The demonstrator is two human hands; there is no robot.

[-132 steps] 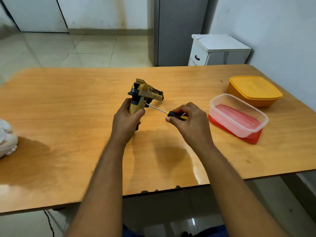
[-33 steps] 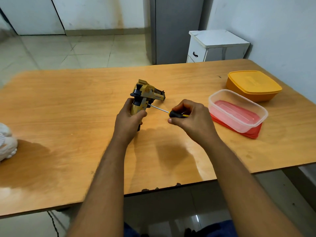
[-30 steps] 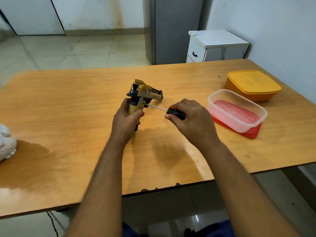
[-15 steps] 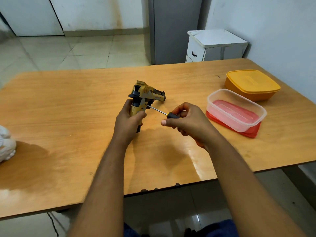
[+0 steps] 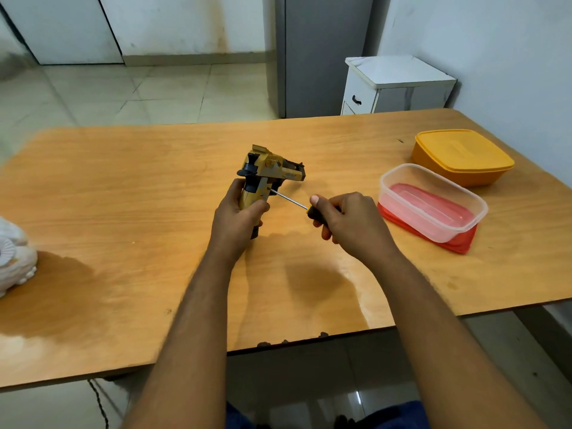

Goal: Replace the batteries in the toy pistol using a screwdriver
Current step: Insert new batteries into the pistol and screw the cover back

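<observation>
A gold and black toy pistol [image 5: 268,173] stands upright near the middle of the wooden table [image 5: 123,212], barrel pointing right. My left hand [image 5: 236,219] is wrapped around its grip. My right hand [image 5: 348,219] holds the black and yellow handle of a screwdriver [image 5: 291,202]. The thin metal shaft runs up and left, and its tip touches the side of the grip. Most of the handle is hidden in my fingers.
A clear plastic box [image 5: 433,202] sits on a red lid at the right. Behind it stands a closed orange box [image 5: 461,156]. A white object [image 5: 14,258] lies at the table's left edge. A white cabinet [image 5: 396,85] stands beyond the far edge.
My right hand's fingers have shifted around the screwdriver handle from frame to frame, while the tip stays on the pistol grip. My left hand has kept the pistol in place.
</observation>
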